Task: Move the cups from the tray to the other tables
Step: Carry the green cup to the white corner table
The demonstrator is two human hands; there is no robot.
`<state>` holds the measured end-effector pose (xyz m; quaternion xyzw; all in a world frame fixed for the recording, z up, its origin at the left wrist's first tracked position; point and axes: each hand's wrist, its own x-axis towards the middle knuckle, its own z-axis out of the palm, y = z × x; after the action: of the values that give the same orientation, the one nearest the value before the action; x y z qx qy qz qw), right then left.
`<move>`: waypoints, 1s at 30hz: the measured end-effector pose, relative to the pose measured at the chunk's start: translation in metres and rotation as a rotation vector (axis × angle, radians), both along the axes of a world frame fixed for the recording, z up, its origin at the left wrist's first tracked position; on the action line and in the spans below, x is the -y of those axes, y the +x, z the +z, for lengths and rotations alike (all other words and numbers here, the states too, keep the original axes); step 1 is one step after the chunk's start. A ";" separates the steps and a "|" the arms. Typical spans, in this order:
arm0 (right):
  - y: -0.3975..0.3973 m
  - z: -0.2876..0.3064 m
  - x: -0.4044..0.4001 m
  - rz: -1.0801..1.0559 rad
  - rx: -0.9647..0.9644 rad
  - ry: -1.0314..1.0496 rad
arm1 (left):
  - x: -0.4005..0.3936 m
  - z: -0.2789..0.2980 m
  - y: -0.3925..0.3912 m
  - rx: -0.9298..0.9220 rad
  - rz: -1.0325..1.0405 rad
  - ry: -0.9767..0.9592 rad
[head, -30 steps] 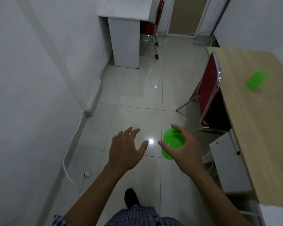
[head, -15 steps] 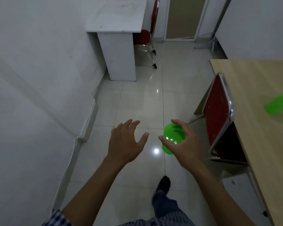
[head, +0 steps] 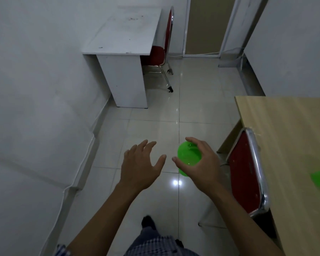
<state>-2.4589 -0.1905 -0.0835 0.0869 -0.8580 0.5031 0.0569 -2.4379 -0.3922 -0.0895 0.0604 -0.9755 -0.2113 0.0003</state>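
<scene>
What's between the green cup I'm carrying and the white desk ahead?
Only bare tiled floor lies between the green cup in the right hand and the white desk, in the head view.

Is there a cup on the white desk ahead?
No, the white desk has no cup on it; the right hand holds a green cup.

You had both forearms bare below a blue-and-white checked sleeve (head: 62, 251) at the left elbow, wore checked blue-grey shorts or trousers (head: 155, 242), and showed one dark-socked or dark-shod foot (head: 147, 221) on the floor.
</scene>
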 end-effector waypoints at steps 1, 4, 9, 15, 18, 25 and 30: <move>-0.016 -0.001 0.000 0.003 0.004 0.007 | 0.001 -0.002 -0.017 -0.001 0.000 0.001; -0.066 -0.005 0.001 0.002 0.011 0.014 | 0.004 -0.010 -0.070 -0.013 -0.005 0.017; -0.155 -0.009 0.014 -0.012 0.010 0.033 | 0.021 -0.019 -0.164 -0.009 -0.013 0.029; -0.255 -0.002 0.035 -0.028 0.021 0.022 | 0.045 -0.019 -0.270 0.003 -0.040 0.037; -0.303 0.003 0.045 -0.038 0.035 -0.004 | 0.055 -0.014 -0.319 -0.003 -0.038 0.035; -0.428 -0.004 0.056 -0.027 0.053 -0.027 | 0.066 -0.017 -0.439 -0.002 -0.002 0.036; -0.534 -0.007 0.053 0.012 0.049 -0.034 | 0.061 -0.020 -0.536 0.014 0.022 0.009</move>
<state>-2.9927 -0.2437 -0.0904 0.0787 -0.8498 0.5201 0.0345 -2.9741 -0.4530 -0.1092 0.0726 -0.9739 -0.2152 -0.0043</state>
